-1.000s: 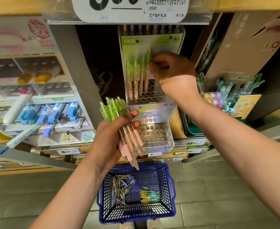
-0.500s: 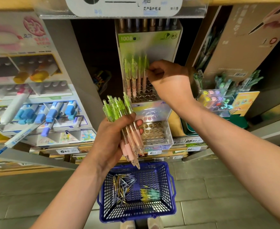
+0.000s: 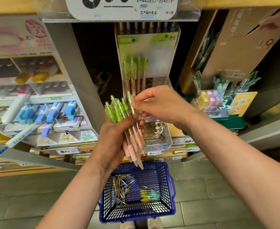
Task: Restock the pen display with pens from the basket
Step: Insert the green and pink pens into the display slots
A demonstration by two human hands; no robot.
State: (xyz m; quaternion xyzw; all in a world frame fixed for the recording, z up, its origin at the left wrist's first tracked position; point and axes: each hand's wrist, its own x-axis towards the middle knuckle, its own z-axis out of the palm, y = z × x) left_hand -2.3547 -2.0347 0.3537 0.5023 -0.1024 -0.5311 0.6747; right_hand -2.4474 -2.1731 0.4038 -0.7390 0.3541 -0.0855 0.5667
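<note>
Bundle of pens [image 3: 119, 113], with translucent green tops and matte pink grips, is gripped in the left hand [image 3: 112, 138] just in front of the pen display [image 3: 159, 52]. One pen [image 3: 130, 100] of the bundle is pinched at its top by the right hand [image 3: 159, 104]. Four matching pens [image 3: 134, 70] are stood upright in the clear, holed display. Blue plastic lattice basket [image 3: 169, 205] is set below the display, with thin pens loose inside.
</note>
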